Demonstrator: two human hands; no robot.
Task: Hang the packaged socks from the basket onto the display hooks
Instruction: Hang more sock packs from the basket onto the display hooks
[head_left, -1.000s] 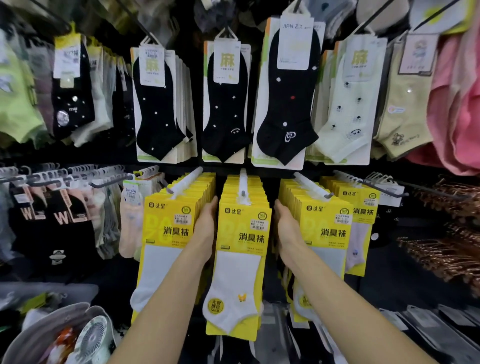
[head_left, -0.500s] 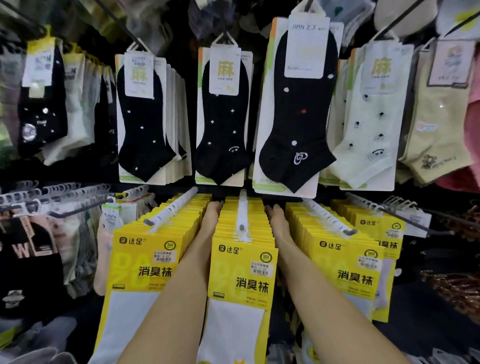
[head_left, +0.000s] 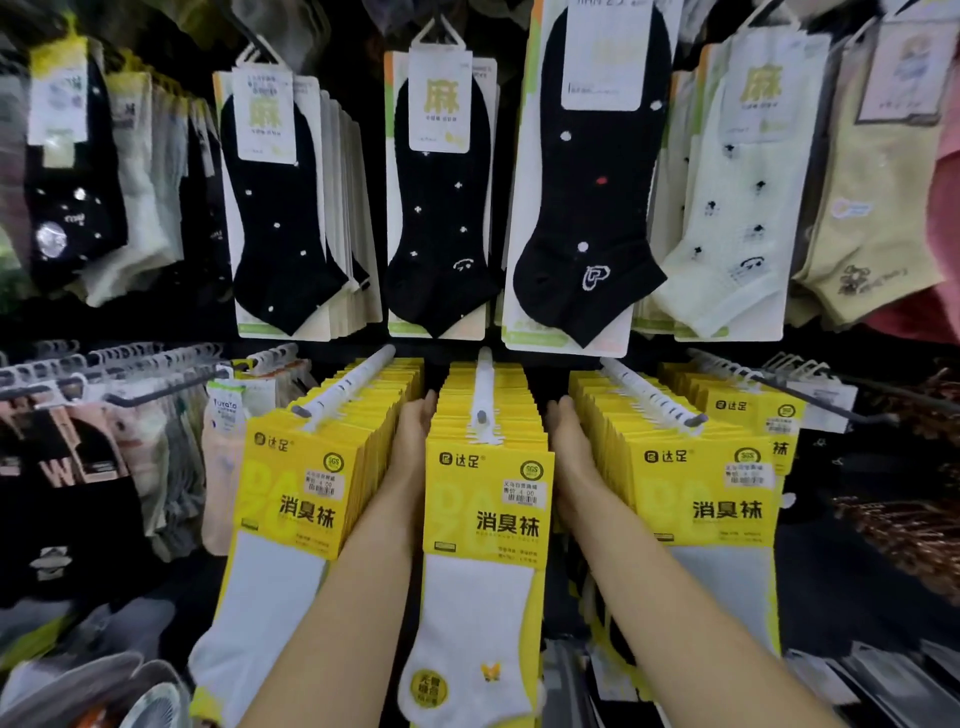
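A thick stack of yellow sock packs (head_left: 485, 499) with white socks hangs on the middle white display hook (head_left: 484, 387). My left hand (head_left: 413, 441) lies flat along the stack's left side, fingers straight and reaching back. On the stack's right side my right hand (head_left: 569, 447) does the same. Both hands press the packs between them. Matching yellow stacks hang on the left hook (head_left: 343, 387) and the right hook (head_left: 649, 395).
Black dotted socks (head_left: 441, 208) and pale socks (head_left: 727, 208) on cards hang in the row above. Mixed socks on hooks (head_left: 104, 415) fill the left. Bare dark rails (head_left: 831, 405) stick out at the right. A small white fan (head_left: 150, 706) sits at the bottom left.
Both hands have slid deeper along the sides of the middle stack, from its front edge towards the back. The view has moved closer to the display.
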